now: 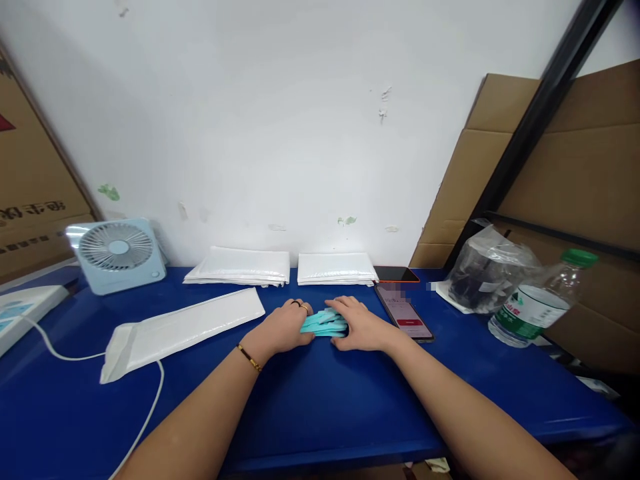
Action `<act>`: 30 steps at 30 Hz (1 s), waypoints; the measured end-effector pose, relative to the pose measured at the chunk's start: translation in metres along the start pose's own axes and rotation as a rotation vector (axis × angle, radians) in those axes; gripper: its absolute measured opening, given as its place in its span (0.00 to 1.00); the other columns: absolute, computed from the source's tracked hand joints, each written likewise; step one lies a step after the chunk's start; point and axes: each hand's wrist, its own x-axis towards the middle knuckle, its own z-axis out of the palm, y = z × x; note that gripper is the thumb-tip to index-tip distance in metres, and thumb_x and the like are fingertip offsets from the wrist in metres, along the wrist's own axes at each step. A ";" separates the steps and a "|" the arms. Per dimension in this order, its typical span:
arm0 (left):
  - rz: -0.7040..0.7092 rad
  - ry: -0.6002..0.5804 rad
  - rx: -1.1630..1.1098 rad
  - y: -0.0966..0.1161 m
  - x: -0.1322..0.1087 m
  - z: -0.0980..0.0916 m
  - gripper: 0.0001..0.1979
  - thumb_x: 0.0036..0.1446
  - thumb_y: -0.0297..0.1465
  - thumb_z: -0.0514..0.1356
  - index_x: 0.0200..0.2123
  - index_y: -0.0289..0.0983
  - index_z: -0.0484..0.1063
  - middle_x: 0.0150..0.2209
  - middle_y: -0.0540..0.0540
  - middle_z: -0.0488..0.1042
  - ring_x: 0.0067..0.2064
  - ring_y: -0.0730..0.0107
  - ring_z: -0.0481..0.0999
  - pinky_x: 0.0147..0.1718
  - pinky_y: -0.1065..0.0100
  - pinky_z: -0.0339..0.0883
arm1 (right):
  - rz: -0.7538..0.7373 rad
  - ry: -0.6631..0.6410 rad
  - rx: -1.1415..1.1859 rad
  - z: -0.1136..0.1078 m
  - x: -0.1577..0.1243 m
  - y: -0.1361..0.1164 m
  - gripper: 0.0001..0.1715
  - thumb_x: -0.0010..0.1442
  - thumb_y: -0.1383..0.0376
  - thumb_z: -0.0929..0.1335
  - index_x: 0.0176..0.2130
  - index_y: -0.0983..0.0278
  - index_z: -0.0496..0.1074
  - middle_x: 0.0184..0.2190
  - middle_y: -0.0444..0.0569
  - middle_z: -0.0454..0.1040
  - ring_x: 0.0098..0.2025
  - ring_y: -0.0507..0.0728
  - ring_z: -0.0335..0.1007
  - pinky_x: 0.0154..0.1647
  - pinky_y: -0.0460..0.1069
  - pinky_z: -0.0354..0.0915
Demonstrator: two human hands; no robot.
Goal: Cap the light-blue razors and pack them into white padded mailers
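Note:
Between my two hands lies a small stack of turquoise packets [325, 323] on the blue table; what they contain does not show. My left hand [287, 325], with rings and a bracelet, grips the stack's left end. At its right end my right hand [361, 324] curls round it, thumb toward me and fingers on the far side. To the left of my left hand is a single white padded envelope [185, 330], lying slanted with its flap end toward me. Two piles of white padded envelopes, a left pile [240, 265] and a right pile [336, 268], lie against the wall.
A phone with a lit screen [406, 313] lies by my right hand, a second phone [397, 274] behind it. Further right stand a bagged cup [487, 273] and a water bottle [533, 310]. A fan [119, 253] and a white cable [155, 393] are left.

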 end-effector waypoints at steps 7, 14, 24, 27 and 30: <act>0.014 -0.026 0.122 0.013 0.006 0.013 0.10 0.43 0.28 0.55 0.34 0.36 0.65 0.34 0.42 0.70 0.34 0.60 0.71 0.31 0.66 0.62 | -0.021 -0.074 -0.205 0.013 0.009 -0.010 0.16 0.45 0.69 0.66 0.38 0.66 0.66 0.35 0.50 0.65 0.38 0.57 0.63 0.36 0.48 0.60; 0.007 0.232 -0.284 0.019 0.011 0.007 0.05 0.51 0.30 0.53 0.33 0.37 0.62 0.29 0.48 0.71 0.30 0.68 0.71 0.30 0.70 0.60 | -0.058 0.009 -0.293 -0.053 0.020 -0.044 0.20 0.47 0.65 0.68 0.42 0.63 0.66 0.41 0.49 0.65 0.35 0.55 0.66 0.32 0.47 0.58; -0.067 0.468 -0.762 0.037 0.015 0.015 0.08 0.50 0.34 0.54 0.23 0.36 0.62 0.18 0.51 0.68 0.21 0.72 0.68 0.22 0.72 0.62 | -0.060 0.105 -0.157 -0.069 0.051 -0.100 0.29 0.64 0.53 0.52 0.33 0.68 0.72 0.36 0.54 0.71 0.37 0.56 0.67 0.37 0.48 0.57; -0.035 0.401 -0.656 0.033 0.017 0.023 0.07 0.50 0.32 0.52 0.24 0.35 0.64 0.19 0.49 0.70 0.22 0.72 0.70 0.22 0.72 0.62 | 0.013 0.081 -0.080 -0.053 0.049 -0.091 0.29 0.65 0.56 0.51 0.33 0.68 0.72 0.33 0.54 0.73 0.37 0.56 0.67 0.38 0.48 0.58; -0.013 0.404 -0.569 0.027 0.017 0.022 0.07 0.50 0.33 0.55 0.28 0.35 0.66 0.25 0.47 0.73 0.28 0.68 0.72 0.26 0.70 0.63 | 0.020 0.030 0.091 -0.061 0.040 -0.076 0.26 0.63 0.54 0.54 0.36 0.67 0.72 0.34 0.53 0.73 0.37 0.55 0.68 0.38 0.48 0.59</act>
